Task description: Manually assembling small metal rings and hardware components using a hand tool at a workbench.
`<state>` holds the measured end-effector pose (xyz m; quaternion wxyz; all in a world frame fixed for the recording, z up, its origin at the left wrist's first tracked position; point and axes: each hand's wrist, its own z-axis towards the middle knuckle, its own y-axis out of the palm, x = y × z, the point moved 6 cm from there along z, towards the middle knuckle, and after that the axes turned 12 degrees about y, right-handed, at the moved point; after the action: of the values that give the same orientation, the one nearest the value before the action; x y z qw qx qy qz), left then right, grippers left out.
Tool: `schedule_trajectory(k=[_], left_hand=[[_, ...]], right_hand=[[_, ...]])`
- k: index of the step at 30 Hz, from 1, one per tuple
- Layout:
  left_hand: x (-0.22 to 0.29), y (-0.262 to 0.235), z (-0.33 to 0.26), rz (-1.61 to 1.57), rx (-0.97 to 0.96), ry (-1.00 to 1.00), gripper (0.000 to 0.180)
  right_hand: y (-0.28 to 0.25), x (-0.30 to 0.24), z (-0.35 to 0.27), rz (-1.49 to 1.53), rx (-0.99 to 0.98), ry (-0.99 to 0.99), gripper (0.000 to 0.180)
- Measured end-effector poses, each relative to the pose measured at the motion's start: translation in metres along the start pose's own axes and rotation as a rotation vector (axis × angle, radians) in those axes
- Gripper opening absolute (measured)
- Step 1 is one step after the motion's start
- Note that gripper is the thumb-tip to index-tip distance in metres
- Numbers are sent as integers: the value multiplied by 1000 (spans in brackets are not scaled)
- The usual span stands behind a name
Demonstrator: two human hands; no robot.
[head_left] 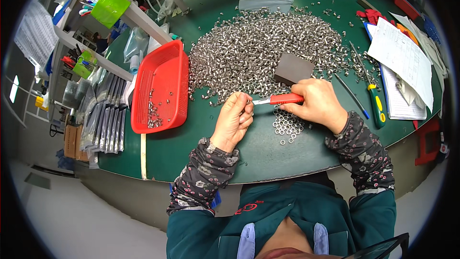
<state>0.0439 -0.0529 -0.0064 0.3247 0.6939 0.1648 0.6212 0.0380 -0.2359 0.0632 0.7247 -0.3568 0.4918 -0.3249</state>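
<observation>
Steel rings (268, 48) are still heaping far across the green table (191, 144). My left hand (235, 117) is pinching one ring while my right hand (316, 103) is gripping a red-handled knife (280, 99); few are lying finished (near cluster (287, 127), red basket (160, 86)), so most is remaining, I judge.

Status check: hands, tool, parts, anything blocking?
Left hand pinching a small metal ring. Right hand gripping red-handled knife, blade at ring. Dark grey block just behind; nothing blocking.
</observation>
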Motion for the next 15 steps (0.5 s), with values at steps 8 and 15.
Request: schedule_trajectory(k=[8, 15], left_hand=[[-2, 3, -4, 33, -27, -22, 17], [3, 3, -3, 3, -20, -45, 19]], right_hand=[[4, -4, -5, -18, 52, -61, 33], [-13, 8, 1, 47, 253, -35, 35]])
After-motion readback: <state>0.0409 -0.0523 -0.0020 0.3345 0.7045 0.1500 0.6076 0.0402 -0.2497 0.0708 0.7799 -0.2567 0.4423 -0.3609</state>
